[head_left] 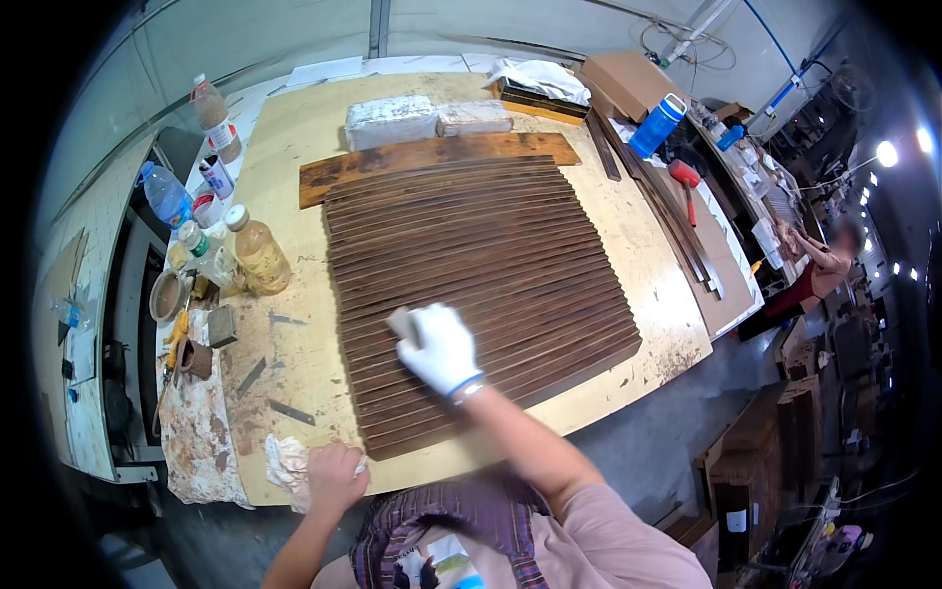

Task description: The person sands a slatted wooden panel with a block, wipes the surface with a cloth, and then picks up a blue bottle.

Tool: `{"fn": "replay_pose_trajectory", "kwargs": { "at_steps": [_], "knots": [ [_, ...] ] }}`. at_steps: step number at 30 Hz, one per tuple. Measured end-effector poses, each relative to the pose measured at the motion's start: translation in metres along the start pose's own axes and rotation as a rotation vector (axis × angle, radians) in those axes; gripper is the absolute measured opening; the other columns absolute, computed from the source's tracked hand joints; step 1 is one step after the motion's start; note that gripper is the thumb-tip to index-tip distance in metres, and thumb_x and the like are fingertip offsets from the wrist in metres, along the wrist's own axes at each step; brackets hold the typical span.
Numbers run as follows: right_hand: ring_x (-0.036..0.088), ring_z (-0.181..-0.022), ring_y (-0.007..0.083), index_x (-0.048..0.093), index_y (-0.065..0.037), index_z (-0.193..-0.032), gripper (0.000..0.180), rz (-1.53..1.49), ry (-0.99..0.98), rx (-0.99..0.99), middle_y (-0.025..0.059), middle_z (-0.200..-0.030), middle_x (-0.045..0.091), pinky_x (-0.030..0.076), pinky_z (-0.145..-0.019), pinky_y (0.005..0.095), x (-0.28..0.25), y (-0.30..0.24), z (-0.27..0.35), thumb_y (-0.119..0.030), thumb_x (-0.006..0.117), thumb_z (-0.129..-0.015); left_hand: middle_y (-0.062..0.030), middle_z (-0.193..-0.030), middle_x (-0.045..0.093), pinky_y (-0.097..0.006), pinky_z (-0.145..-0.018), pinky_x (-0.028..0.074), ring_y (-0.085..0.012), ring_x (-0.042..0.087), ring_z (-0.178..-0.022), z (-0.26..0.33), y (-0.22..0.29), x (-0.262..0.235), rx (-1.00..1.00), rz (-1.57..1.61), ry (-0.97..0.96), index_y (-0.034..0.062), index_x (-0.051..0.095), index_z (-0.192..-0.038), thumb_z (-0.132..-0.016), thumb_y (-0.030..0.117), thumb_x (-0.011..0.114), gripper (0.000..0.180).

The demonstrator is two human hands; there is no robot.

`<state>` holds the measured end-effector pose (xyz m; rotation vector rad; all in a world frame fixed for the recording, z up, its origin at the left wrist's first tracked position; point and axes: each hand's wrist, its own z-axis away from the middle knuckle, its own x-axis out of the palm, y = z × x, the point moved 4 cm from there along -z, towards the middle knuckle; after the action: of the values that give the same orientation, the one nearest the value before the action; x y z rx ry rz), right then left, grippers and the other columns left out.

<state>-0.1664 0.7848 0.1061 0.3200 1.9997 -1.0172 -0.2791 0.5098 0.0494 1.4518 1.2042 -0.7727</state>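
A dark brown ribbed wooden panel (481, 285), made of many overlapping slats, lies flat on the pale worktable. My right hand (439, 351), in a white glove, is on the panel's left half. Its fingers are closed on a small flat tan pad (401, 325), whose exact kind I cannot make out. My bare left hand (336, 475) rests by the table's near edge, left of the panel's near corner. A crumpled white cloth (288, 468) is bunched in its closed fingers.
Bottles, including an amber-filled one (260, 253), crowd the left side near a grey block (223, 325). A brown board (432, 162) and wrapped white blocks (391, 122) lie beyond the panel. A red mallet (685, 179) and long strips lie right. Another person (830, 263) works farther right.
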Motion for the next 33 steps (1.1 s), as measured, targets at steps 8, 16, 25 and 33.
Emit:
{"fn": "replay_pose_trajectory", "kwargs": {
  "at_steps": [8,16,25,33],
  "knots": [
    [0.065,-0.099,0.0383,0.071,-0.004,-0.096,0.032,0.425,0.267,0.355,0.0194,-0.101,0.069,0.054,-0.087,0.0488,-0.177,0.288,-0.006,-0.030,0.074,-0.077,-0.0096,-0.079,0.055,-0.047,-0.072,0.041,-0.0323,0.056,-0.077,-0.001,0.003,0.006,-0.058,-0.087,0.021,0.0106,0.062,-0.085,-0.064,0.020,0.069,0.024],
    [0.068,-0.082,0.0342,0.077,-0.016,-0.090,0.022,0.262,0.113,0.237,0.0154,-0.082,0.071,0.057,-0.075,0.0458,-0.185,0.194,-0.052,-0.014,0.059,-0.077,-0.0129,-0.079,0.051,-0.047,-0.072,0.038,-0.0347,0.053,-0.078,0.004,0.003,0.014,-0.119,-0.164,0.032,0.0077,0.055,-0.082,-0.064,0.018,0.063,0.023],
    [0.069,-0.090,0.0344,0.073,-0.002,-0.099,0.026,0.051,-0.203,-0.024,0.0197,-0.094,0.071,0.061,-0.077,0.0440,-0.086,0.112,-0.039,-0.017,0.067,-0.078,-0.0149,-0.084,0.052,-0.049,-0.074,0.038,-0.0368,0.051,-0.081,0.003,0.000,0.018,-0.120,-0.204,-0.027,0.0065,0.052,-0.087,-0.066,0.019,0.061,0.026],
    [0.070,-0.075,0.0374,0.078,-0.006,-0.089,0.023,0.629,0.516,0.317,0.0215,-0.081,0.072,0.057,-0.073,0.0477,-0.226,0.340,-0.058,-0.022,0.069,-0.075,-0.0152,-0.083,0.051,-0.049,-0.075,0.038,-0.0377,0.051,-0.081,-0.001,-0.002,0.023,-0.152,-0.191,-0.016,0.0060,0.052,-0.086,-0.066,0.018,0.062,0.026]
  ]
}}
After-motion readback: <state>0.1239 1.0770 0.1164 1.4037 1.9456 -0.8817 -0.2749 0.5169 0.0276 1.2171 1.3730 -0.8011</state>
